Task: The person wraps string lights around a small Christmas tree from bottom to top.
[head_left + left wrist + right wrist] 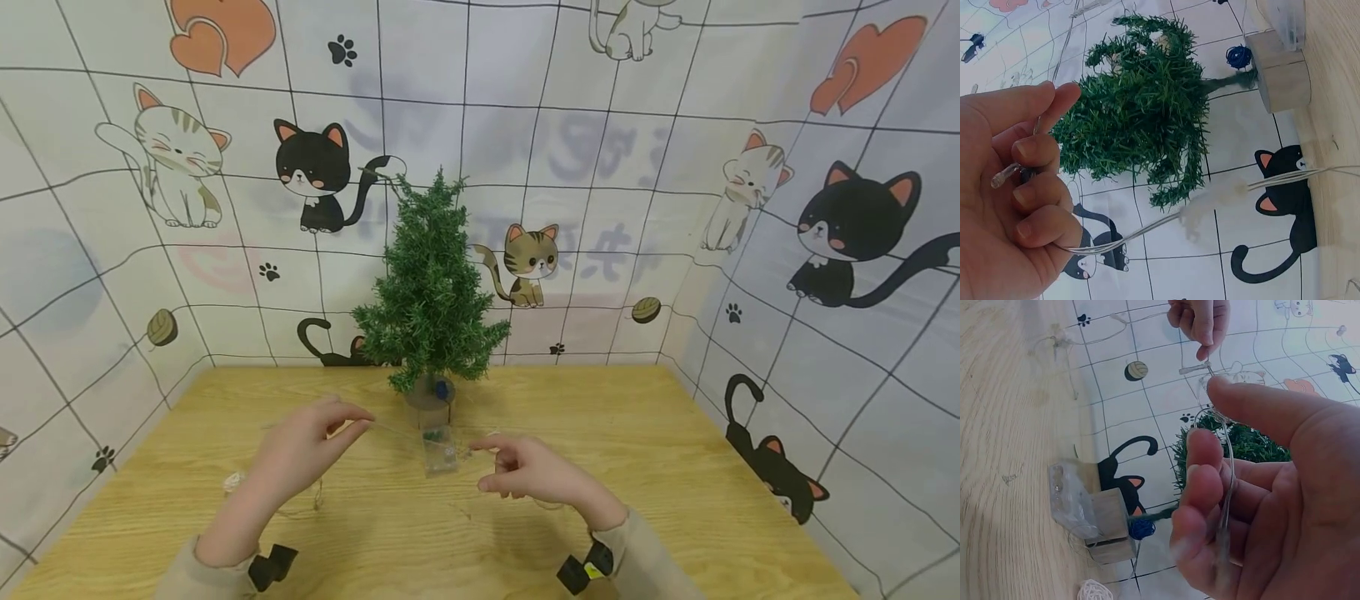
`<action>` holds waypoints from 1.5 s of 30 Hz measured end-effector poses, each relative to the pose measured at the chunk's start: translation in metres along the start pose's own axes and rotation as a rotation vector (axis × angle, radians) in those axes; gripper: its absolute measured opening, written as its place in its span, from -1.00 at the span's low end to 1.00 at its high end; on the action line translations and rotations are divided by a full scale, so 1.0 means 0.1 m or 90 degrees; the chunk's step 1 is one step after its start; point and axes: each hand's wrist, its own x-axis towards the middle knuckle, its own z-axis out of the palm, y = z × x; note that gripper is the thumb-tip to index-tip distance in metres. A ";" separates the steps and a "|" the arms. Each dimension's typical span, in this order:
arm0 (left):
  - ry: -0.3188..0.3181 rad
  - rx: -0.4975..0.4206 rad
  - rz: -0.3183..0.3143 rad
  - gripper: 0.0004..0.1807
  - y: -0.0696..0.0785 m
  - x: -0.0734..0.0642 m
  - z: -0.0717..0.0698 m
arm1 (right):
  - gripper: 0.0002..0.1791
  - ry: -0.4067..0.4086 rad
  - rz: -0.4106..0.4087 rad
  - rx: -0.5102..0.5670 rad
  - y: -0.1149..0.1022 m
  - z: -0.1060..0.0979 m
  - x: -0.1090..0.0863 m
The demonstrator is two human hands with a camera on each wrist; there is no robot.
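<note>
A thin clear-wired string of lights (1116,244) runs through both hands. My left hand (307,442) pinches the wire between thumb and forefinger, its other fingers curled round more strands; a small clear bulb (1004,177) pokes out over the palm. Opposite it, my right hand (532,471) has fingers curled round a looped wire (1227,500), its thumb near the loop. One length of wire (397,431) stretches between the hands. Behind them stands a small green artificial tree (431,283) in a round wood-like base (1285,78).
A clear plastic box (440,464) sits in front of the base, and a blue wire-like ball (442,389) is beside the trunk. A white ball (232,481) lies at left on the wooden table (600,417). Loose strands trail near the left forearm. Cat-print cloth (510,133) encloses the back and sides.
</note>
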 end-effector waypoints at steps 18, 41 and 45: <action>0.101 -0.026 -0.075 -0.69 -0.33 -0.08 -0.46 | -0.66 0.026 0.005 -0.025 0.00 -0.09 -0.03; 0.169 0.037 -0.230 -0.53 -1.05 -0.19 -0.57 | -0.82 0.053 -0.024 -0.055 -0.06 -0.20 -0.13; 0.104 0.023 -0.268 -0.44 -1.20 -0.20 -0.51 | -0.84 0.046 -0.024 -0.054 -0.08 -0.20 -0.15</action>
